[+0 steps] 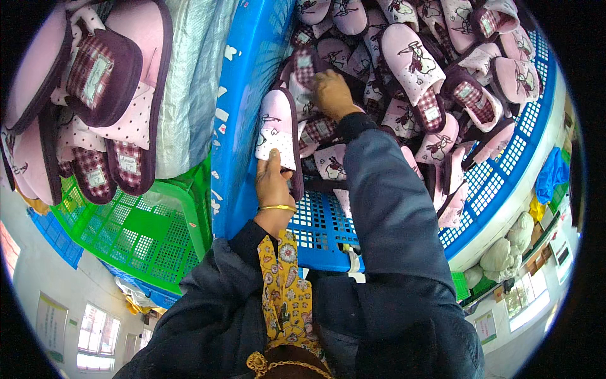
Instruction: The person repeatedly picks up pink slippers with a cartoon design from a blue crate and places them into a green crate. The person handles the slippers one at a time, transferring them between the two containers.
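My left hand (275,189) is closed round a pink slipper (276,123) with a spotted white band and a dark sole edge. That slipper stands nearly upright at the blue basket's left side. Deeper among the pile, my right hand (334,95) has its fingers curled against another slipper (304,68) with a plaid lining. Part of that grip is hidden by the back of the hand. Many similar pink slippers (413,60) with stitched animal figures lie heaped at various angles around and beyond my right hand.
The blue perforated basket (322,221) holds the heap, its rim curving round to the right. At left, more slippers (136,114) sit over a green crate (139,234) beside a whitish plastic sack (196,82). Pale bundles (505,249) stand farther off at right.
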A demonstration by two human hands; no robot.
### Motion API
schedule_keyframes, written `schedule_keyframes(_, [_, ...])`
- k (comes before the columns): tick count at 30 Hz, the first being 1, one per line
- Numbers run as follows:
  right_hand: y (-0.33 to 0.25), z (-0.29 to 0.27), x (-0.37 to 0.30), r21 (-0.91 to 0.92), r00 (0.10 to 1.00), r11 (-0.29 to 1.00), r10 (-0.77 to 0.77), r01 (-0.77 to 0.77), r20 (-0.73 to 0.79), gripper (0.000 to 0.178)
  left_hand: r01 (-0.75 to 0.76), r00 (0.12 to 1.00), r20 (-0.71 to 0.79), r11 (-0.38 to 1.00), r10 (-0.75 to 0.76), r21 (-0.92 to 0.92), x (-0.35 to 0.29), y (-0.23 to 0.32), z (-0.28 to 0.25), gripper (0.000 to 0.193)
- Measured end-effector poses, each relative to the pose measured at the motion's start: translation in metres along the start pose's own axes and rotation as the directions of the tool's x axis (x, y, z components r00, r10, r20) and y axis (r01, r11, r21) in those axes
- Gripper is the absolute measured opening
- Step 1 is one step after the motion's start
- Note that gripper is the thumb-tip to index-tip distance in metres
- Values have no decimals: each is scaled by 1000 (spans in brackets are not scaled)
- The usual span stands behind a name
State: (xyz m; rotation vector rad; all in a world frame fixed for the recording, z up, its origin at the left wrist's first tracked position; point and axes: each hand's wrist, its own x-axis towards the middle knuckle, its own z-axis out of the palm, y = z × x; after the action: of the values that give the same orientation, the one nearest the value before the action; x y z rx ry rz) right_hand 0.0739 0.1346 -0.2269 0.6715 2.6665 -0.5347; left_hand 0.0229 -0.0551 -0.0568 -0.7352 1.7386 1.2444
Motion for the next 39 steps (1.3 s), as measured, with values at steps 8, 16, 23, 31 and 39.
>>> schedule_keyframes(8, [-16,-104,-75,275,780,929,358,-246,-512,29,-76,995,55,988,84,-134,-4,-14,11,35])
schedule_keyframes(16, [-85,-141,-135,970,490,117,872,-211,2,33,-268,956,80,953,281,-142,-79,-8,29,33])
schedule_keyframes(23, [-163,-231,-202,967,631,249,759,-58,-158,25,-620,784,218,751,582,228,-146,31,6,32])
schedule_keyframes(31, [-269,-375,-194,768,841,-559,538,312,50,13,-924,380,192,379,905,42,-232,166,-64,24])
schedule_keyframes(39, [-384,-452,-50,727,986,-677,164,116,-4,8,-881,26,46,1,999,474,-189,362,-158,21])
